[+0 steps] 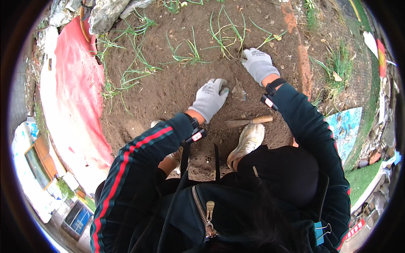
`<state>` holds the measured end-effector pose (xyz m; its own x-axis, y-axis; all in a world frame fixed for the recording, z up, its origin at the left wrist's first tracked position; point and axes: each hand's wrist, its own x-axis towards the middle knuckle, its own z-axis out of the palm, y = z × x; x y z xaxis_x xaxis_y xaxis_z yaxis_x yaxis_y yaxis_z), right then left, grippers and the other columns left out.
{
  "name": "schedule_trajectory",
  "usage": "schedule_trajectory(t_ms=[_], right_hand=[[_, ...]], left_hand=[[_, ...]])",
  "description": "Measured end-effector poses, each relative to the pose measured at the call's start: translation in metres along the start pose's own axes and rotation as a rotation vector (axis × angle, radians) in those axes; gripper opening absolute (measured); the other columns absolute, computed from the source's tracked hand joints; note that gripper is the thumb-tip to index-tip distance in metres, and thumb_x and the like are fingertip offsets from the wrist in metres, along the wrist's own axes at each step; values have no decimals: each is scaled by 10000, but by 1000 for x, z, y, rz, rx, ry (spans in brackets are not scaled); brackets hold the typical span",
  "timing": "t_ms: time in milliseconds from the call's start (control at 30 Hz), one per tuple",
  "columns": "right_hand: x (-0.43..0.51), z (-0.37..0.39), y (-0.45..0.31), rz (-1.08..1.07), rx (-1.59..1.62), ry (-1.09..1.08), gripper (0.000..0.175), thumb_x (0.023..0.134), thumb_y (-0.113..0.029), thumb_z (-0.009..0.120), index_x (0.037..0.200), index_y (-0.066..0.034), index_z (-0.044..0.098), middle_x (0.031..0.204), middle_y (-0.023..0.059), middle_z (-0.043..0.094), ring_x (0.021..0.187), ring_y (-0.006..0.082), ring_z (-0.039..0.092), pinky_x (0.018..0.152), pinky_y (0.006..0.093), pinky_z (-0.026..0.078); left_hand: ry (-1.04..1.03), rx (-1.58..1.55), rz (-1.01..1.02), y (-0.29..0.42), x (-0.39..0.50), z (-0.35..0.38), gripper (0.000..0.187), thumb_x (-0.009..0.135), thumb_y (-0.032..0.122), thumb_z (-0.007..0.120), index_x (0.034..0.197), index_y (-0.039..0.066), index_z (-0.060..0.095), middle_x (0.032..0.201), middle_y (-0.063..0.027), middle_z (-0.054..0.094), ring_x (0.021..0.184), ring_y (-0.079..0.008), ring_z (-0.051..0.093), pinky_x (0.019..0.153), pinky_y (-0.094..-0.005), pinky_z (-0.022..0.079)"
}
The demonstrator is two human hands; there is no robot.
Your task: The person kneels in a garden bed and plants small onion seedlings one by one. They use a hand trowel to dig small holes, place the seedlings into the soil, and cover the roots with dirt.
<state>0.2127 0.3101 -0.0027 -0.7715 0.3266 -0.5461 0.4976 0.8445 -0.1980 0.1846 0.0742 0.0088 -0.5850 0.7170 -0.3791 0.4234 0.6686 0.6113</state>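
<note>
My left hand (209, 98), in a grey knit work glove, is low over the brown soil (148, 104), thumb and forefinger apart and nothing visible between them. In a matching glove, my right hand (258, 64) reaches farther forward, its fingertips down at the soil beside the base of a green onion clump (226, 38). Whether those hidden fingertips grip anything cannot be told. A thin, dirty scrap (239, 90), perhaps plastic film, lies between the hands. Near my right shoe (248, 142) rests a flat-bladed hand tool with a wooden handle (262, 119).
More green onions grow ahead (190, 52) and along the left (136, 69). Red sheeting (79, 95) borders the bed at left, with rocks (106, 15) at the upper left. A row of bricks (304, 69) edges the right side, with a grassy clump (338, 68) beyond.
</note>
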Motion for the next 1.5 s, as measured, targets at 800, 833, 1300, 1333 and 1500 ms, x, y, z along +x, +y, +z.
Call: schedule_trajectory(t_ms=[800, 833, 1300, 1333, 1500], right_hand=[[-293, -100, 230, 813, -249, 257, 497, 891, -147, 660, 1382, -181, 586, 1504, 147, 457, 1246, 335, 585, 1007, 407, 508], [-295, -99, 229, 884, -218, 216, 525, 898, -184, 656, 1414, -213, 566, 1563, 146, 395, 1311, 344, 544, 1039, 424, 493], [-117, -2, 31, -366, 83, 101, 294, 926, -201, 594, 1209, -140, 647, 1236, 115, 633, 1181, 333, 573, 1033, 427, 460], [-105, 1, 31, -425, 85, 156, 302, 922, -192, 594, 1214, -134, 644, 1254, 119, 628, 1179, 336, 573, 1035, 428, 459], [-55, 26, 17, -526, 28, 179, 349, 905, -145, 586, 1251, -126, 631, 1291, 138, 622, 1189, 366, 569, 1024, 451, 469]], left_hand=[[-849, 146, 404, -66, -14, -39, 310, 952, 266, 598, 1224, 125, 650, 1111, -108, 708, 1063, -302, 660, 938, -398, 511], [-828, 91, 374, -61, -11, -34, 310, 950, 253, 602, 1228, 126, 650, 1114, -106, 710, 1068, -296, 661, 934, -393, 515], [-305, -238, 277, -27, 12, -22, 297, 935, 185, 627, 1221, 123, 674, 1245, -124, 666, 1144, -289, 636, 985, -377, 509], [-208, -173, 339, -25, 18, -18, 300, 931, 175, 626, 1222, 116, 670, 1269, -127, 650, 1157, -303, 626, 994, -381, 504], [-35, 268, 246, -5, 34, 4, 338, 923, 167, 610, 1239, 51, 643, 1342, -156, 593, 1249, -341, 560, 1055, -407, 462]])
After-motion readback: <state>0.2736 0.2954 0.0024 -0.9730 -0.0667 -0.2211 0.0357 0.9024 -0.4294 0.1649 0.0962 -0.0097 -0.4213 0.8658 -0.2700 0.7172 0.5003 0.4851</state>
